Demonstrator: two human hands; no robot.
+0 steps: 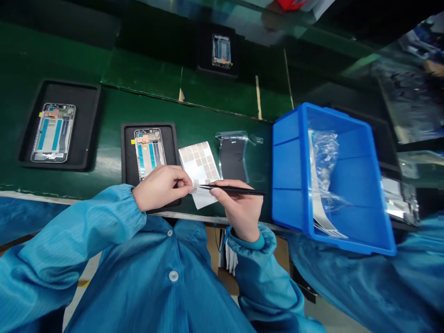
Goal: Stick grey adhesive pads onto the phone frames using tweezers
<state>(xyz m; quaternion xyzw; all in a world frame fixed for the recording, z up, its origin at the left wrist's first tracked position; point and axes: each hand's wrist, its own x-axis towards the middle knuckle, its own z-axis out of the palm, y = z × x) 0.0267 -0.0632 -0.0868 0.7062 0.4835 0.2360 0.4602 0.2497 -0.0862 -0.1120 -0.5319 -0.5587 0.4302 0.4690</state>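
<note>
Black tweezers [239, 189] are held in my right hand [241, 208], their tips pointing left over a white sheet of small grey-beige squares [199, 159]. My left hand [164, 186] is closed in a pinch at the tweezer tips, by a small pale square [196, 183]; whether the fingers grip it is too small to tell. Left of the sheet, an opened phone [149, 150] with blue strips and a yellow tab lies in a black tray [127, 157], partly covered by my left hand and wrist. Behind my right hand lies a dark film piece in clear plastic [233, 157].
A second opened phone [53, 134] rests in a black tray [86, 125] at far left. Another phone [221, 51] sits at the back. To the right stands a blue bin [289, 171] with clear plastic and white strips. A person's blue sleeve [347, 273] shows at lower right.
</note>
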